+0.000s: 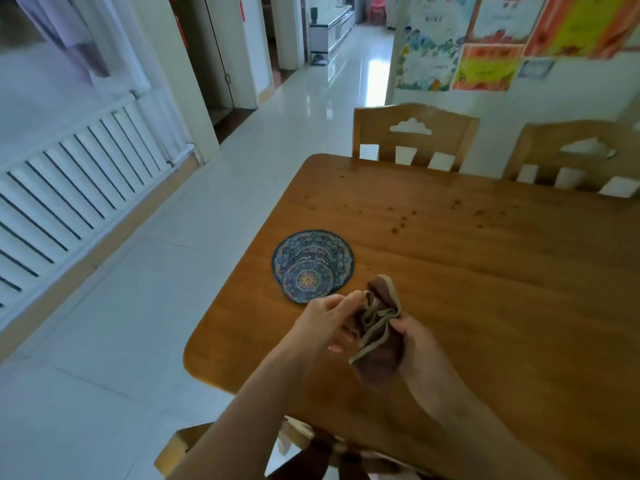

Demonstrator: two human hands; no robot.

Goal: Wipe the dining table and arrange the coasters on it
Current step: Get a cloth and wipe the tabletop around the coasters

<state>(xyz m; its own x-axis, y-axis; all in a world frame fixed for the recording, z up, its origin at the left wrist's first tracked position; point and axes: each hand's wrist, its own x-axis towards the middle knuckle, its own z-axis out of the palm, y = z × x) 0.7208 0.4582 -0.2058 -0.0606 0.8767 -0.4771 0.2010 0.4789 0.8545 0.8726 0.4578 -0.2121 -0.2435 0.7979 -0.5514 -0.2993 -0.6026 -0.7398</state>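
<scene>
A brown cloth with a beige hem (379, 327) hangs bunched above the wooden dining table (485, 271). My left hand (329, 322) pinches its left side, and my right hand (420, 348) grips its right side. Round blue patterned coasters (311, 265) lie stacked and overlapping near the table's left edge, just beyond my left hand. Dark crumbs (403, 221) are scattered over the far part of the tabletop.
Two wooden chairs (414, 136) (571, 157) stand at the table's far side against a wall with posters. A white radiator (69, 185) runs along the left wall. Part of another chair (187, 445) shows under the near edge. Tiled floor stretches left and down the hallway.
</scene>
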